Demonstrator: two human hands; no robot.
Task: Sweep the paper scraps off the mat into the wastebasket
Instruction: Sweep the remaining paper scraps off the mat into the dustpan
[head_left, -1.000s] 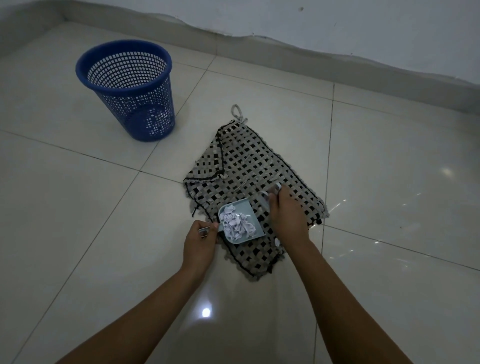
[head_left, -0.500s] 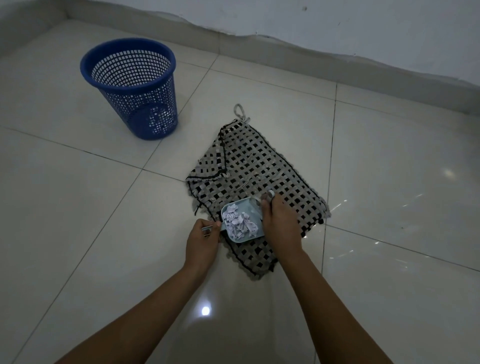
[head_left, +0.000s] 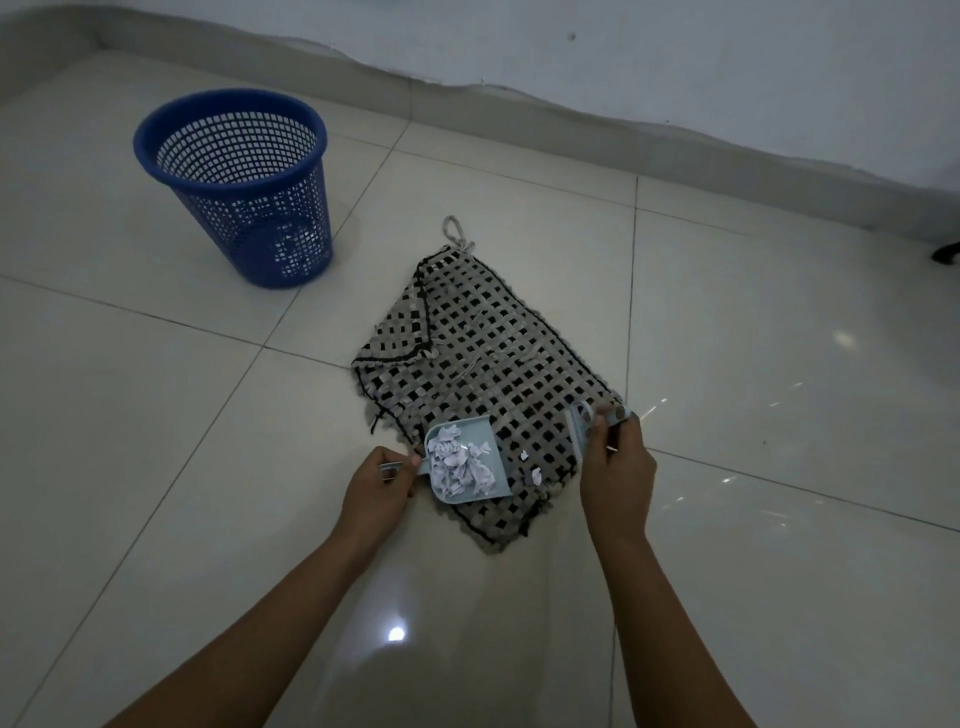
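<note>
**Two scraps left on the mat beside a loaded dustpan**

Two small paper scraps (head_left: 530, 466) lie on the woven checkered mat (head_left: 483, 358), between the pale blue dustpan (head_left: 470, 460) and the small brush (head_left: 579, 428). The dustpan rests on the mat's near left edge, heaped with torn paper (head_left: 462, 465). The left hand (head_left: 376, 491) grips the dustpan's handle, fingers curled round it. The right hand (head_left: 615, 470) holds the brush at the mat's near right edge, fingers closed on its handle, with the brush well apart from the pan. The mat lies on the tiled floor (head_left: 156, 467). The blue mesh wastebasket (head_left: 234, 182) stands upright at far left, well apart from the mat.
</note>
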